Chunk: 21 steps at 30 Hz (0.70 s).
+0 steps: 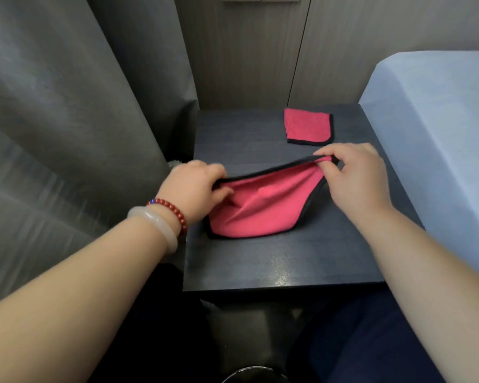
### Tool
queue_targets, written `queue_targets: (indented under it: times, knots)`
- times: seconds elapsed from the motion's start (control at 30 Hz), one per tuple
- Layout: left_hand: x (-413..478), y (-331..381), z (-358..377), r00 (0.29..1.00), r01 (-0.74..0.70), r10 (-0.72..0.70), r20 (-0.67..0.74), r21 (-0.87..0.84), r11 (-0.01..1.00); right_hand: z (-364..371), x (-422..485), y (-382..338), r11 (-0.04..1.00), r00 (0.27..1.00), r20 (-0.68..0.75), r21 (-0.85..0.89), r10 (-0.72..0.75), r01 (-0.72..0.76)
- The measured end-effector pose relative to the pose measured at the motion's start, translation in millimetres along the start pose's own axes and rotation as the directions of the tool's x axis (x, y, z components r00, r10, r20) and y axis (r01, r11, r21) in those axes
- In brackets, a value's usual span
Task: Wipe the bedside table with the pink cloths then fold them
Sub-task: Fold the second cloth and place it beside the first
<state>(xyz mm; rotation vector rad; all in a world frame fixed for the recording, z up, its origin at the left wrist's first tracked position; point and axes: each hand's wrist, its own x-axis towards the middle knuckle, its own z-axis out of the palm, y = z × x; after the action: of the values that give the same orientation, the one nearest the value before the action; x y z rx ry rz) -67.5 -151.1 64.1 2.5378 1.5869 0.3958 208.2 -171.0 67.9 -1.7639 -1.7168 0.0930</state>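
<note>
A pink cloth with black trim [263, 208] lies on the dark bedside table [274, 261], its far edge lifted off the surface. My left hand [194, 186] pinches the cloth's left far corner, with two bracelets on that wrist. The right far corner is pinched between thumb and fingers of my right hand [354, 175]. The cloth sags between both hands while its near edge rests on the table. A second pink cloth [307, 127] lies folded flat at the table's back right, apart from both hands.
A bed with a light blue sheet [440, 128] borders the table on the right. Grey curtains [67, 134] hang close on the left. A panelled wall [246, 51] stands behind the table. A dark round object [249, 374] sits on the floor below.
</note>
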Motion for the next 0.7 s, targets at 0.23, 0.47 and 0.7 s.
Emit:
queue_targets:
  times: [0.23,0.47,0.7]
  knots:
    - [44,10,-71,0.944,-0.075,0.104,-0.315,0.1,0.992,-38,41,-26,0.969,0.973,-0.219,0.245,0.079,-0.023]
    - [4,14,-41,0.961,-0.262,0.269,-0.07,0.099,0.96,-41,-17,0,0.988,0.994,0.092,0.139,0.05,-0.062]
    - [-27,26,-14,0.778,-0.16,0.118,0.617,0.013,0.987,-33,-56,15,0.993,0.729,0.676,-0.044,0.108,-0.106]
